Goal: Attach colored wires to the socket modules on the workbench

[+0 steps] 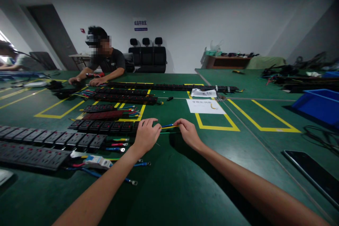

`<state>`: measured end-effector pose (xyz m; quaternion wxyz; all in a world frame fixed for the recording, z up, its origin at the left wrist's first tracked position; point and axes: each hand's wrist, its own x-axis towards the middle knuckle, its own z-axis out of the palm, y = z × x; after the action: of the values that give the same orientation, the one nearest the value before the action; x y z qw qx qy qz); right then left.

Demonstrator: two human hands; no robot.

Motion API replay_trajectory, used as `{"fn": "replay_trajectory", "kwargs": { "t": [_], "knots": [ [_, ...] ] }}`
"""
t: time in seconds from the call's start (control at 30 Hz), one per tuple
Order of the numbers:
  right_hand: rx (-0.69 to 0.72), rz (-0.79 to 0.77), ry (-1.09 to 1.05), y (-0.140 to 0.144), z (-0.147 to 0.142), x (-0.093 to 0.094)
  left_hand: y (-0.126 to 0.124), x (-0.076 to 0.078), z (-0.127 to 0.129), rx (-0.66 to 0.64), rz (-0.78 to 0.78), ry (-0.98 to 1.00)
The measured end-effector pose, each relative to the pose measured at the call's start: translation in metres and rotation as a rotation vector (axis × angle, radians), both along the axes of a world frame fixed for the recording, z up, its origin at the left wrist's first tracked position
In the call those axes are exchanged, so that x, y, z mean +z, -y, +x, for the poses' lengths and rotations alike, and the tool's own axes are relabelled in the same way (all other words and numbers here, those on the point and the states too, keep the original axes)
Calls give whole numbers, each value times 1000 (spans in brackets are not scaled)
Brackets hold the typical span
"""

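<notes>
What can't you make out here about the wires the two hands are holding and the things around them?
Head view, the only one:
- Wires: the ends are hidden inside the left hand and right hand.
- White sheet: print too small to read.
- Dark flat panel: cut off by the right edge.
- Socket strips: cut off by the left edge.

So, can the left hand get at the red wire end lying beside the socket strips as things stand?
Probably yes. The left hand pinches the blue and yellow wires, but the red wire end lies just beside it on bare table, with nothing between.
</notes>
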<state>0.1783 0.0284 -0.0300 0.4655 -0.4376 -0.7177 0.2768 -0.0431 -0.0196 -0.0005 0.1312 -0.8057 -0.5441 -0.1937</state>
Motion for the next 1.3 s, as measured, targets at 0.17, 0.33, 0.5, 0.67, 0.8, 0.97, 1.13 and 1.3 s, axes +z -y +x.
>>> {"fn": "replay_trajectory", "kwargs": {
  "t": [0.17, 0.33, 0.5, 0.67, 0.8, 0.97, 1.13, 1.3],
  "knots": [
    [0, -1, 2, -1, 1, -3, 0, -2, 0, -6, 1, 3],
    [1, -1, 1, 0, 1, -2, 0, -2, -1, -3, 0, 4],
    [3, -1, 7, 0, 1, -1, 0, -1, -1, -6, -10, 0],
    [1, 6, 19, 0, 1, -1, 1, 0, -1, -10, -12, -3],
    [5, 10, 19, -1, 1, -2, 1, -1, -1, -7, -5, -11],
    [5, 8, 16, 0, 1, -1, 0, -2, 0, -11, 11, -23],
    [7, 99, 19, 6, 1, 2, -1, -2, 0, -11, 16, -23],
    [-4, 98, 60, 4, 1, -2, 0, -1, 0, -16, 14, -25]
  ]
}}
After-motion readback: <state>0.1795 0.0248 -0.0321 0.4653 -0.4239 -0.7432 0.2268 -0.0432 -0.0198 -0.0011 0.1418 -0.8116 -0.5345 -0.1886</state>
